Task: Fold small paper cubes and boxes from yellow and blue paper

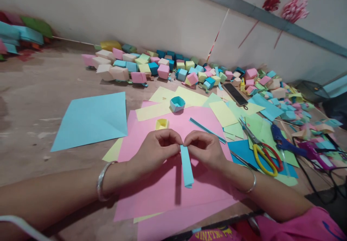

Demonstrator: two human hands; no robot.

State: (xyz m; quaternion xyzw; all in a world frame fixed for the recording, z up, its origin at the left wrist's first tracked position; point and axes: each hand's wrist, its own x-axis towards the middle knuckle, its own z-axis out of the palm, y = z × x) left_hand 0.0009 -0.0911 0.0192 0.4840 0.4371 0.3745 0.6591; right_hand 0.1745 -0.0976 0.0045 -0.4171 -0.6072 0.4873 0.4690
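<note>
A folded strip of light blue paper point(187, 167) hangs down between my two hands, above pink sheets of paper point(151, 186). My left hand point(162, 145) pinches its upper end from the left, thumb and fingertips together. From the other side, my right hand point(204, 147) pinches the same end, its fingertips almost touching the left ones. Just beyond my left hand stands a small yellow paper box point(162, 124). A small blue paper box point(177, 104) sits farther back on a pale yellow strip. Behind my right hand lies a narrow dark blue paper strip point(207, 129).
A large light blue sheet point(93, 118) lies at left. Scissors point(261, 154) with yellow and red handles, a blue glue gun point(284, 140) with cables and a phone point(235, 94) lie at right. Several folded paper pieces point(163, 71) line the wall.
</note>
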